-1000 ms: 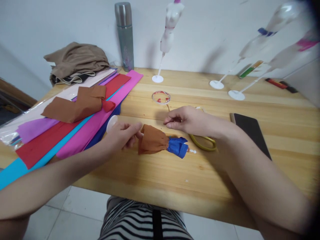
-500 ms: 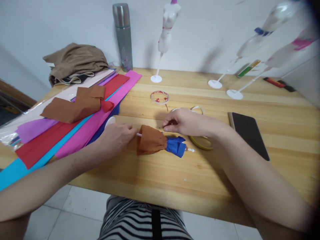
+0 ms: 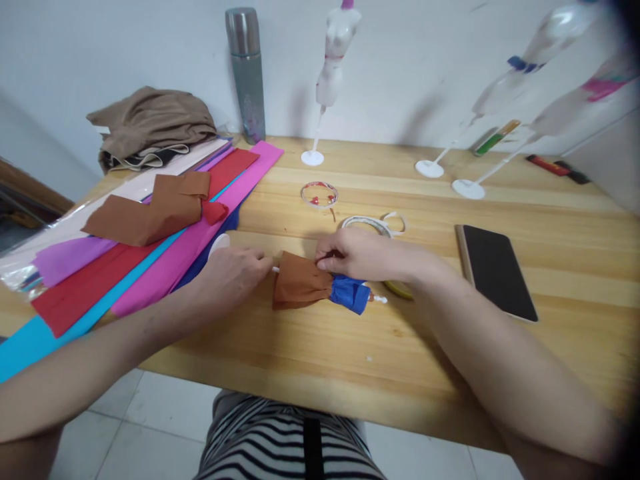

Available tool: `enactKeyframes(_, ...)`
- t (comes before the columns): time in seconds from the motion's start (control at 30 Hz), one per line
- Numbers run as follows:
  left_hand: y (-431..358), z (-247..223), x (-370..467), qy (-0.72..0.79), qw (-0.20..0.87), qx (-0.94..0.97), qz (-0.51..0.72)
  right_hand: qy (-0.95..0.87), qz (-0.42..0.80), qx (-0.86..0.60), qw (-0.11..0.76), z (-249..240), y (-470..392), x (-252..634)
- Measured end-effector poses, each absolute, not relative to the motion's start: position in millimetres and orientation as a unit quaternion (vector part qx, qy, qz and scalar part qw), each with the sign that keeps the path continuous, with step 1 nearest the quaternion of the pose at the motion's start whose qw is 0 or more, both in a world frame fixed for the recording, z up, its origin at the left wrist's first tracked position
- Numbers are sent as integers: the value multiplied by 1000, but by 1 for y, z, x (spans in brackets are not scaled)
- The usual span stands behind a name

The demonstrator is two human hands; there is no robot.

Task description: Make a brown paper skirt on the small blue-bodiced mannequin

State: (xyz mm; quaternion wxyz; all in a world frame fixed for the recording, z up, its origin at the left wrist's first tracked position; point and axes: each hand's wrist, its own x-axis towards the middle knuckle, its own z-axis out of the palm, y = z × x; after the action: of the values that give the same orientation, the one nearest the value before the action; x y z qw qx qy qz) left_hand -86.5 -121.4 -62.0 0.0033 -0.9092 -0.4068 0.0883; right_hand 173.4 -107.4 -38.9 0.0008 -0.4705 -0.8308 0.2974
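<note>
A small dress-form mannequin (image 3: 381, 299) lies on its side, wearing a gathered brown skirt (image 3: 300, 283) and a blue top (image 3: 350, 294). My left hand (image 3: 240, 267) is closed around its white stand pole (image 3: 275, 269), with the round white base (image 3: 219, 244) showing behind the knuckles. My right hand (image 3: 350, 253) has its thumb and fingers pinched together at the skirt's upper edge, close to the waist. Whether a small scrap is also between those fingertips is hidden. Partly behind my right hand and wrist are a white tape roll (image 3: 367, 221) and a yellow ring-shaped roll (image 3: 399, 289).
Coloured crepe-paper strips (image 3: 150, 283) and a brown piece (image 3: 150, 213) lie at left, beside folded cloth (image 3: 150, 123). A thermos (image 3: 249, 87), upright mannequins (image 3: 331, 73), a clear ring with red bits (image 3: 320, 195), a phone (image 3: 495, 270) and a green cutter (image 3: 495, 139) are around.
My right hand has moved slightly left and down, onto the skirt's upper edge, uncovering more of the white tape roll. My left hand stays at the stand pole.
</note>
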Motion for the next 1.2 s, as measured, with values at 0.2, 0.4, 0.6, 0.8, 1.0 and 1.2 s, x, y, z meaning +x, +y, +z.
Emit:
enactKeyframes(0.2,-124,-53,-86,-425,-35,-900,85,-818,307,-471,124,-31,-106,187)
enactKeyframes(0.4,-131,-33,-83,-516,-127,-845,-62,-772,150,-446,427,3,-134,192)
enactKeyframes(0.6,-125,-30,-68,-537,-324,-730,-273,-743,-71,-362,558,12,-151,181)
enactKeyframes(0.8,-117,-38,-33,-513,-564,-560,-324,-798,-175,-309,487,-6,-134,174)
enactKeyframes(1.0,-114,-52,-10,-499,-592,-527,-351,-783,-189,-375,458,-23,-120,178)
enactKeyframes(1.2,-115,-56,3,-488,-600,-517,-367,-747,-127,-435,486,-28,-116,180)
